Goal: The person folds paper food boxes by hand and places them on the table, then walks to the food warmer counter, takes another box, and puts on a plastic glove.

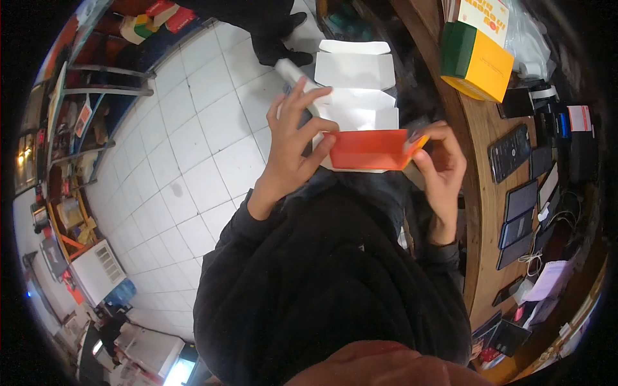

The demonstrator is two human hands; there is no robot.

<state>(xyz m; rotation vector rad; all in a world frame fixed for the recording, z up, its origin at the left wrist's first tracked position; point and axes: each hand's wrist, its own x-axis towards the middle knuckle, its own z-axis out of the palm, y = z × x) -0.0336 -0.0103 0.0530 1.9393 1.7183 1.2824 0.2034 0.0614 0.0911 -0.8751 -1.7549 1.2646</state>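
Note:
My left hand [299, 135] pinches the left end of an orange-red cardboard piece [369, 149] between thumb and fingers. At its right end, my right hand [437, 164] grips a yellow-edged flap, which is blurred. Beneath and beyond the red piece lies an unfolded white cardboard box [355, 70], its creased panels spread over my lap. A blurred white flap [294, 72] sticks out behind the fingers of my left hand.
On the right, a wooden counter [475, 202] holds a yellow and green box [483, 62], several phones [521, 200], cables and papers. Another person's dark shoes [292, 58] stand on the white tiled floor [193, 144]. Shelves [111, 91] line the left side.

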